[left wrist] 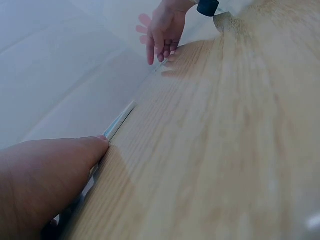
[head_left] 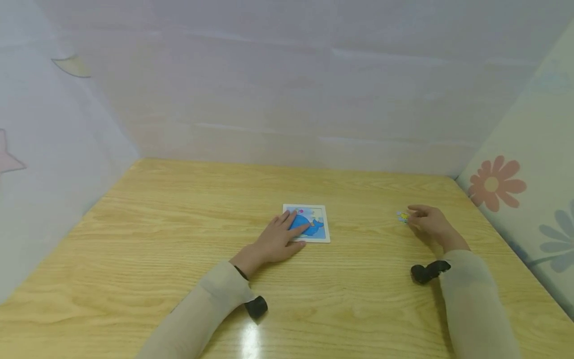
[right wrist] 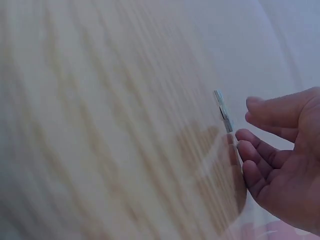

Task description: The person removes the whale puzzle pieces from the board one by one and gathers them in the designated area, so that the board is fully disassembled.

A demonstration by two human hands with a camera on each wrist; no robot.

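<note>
A small white-framed puzzle board (head_left: 319, 224) with a blue whale picture lies at the middle of the wooden table (head_left: 170, 224). My left hand (head_left: 281, 238) rests flat on its left part, fingers straight. The left wrist view shows the left hand (left wrist: 40, 185) against the board's thin edge (left wrist: 120, 121). To the right, a small loose puzzle piece (head_left: 402, 216) lies on the table. My right hand (head_left: 428, 221) hovers just beside it with fingers loosely curled. In the right wrist view the piece (right wrist: 223, 111) sits just in front of the right hand's fingertips (right wrist: 250, 102), not gripped.
Pale curtain walls close in the table at the back and on both sides; the right one carries a flower print (head_left: 495, 183). Black wrist-mounted cameras (head_left: 428, 271) sit on both sleeves. The right hand (left wrist: 162, 30) shows far off in the left wrist view.
</note>
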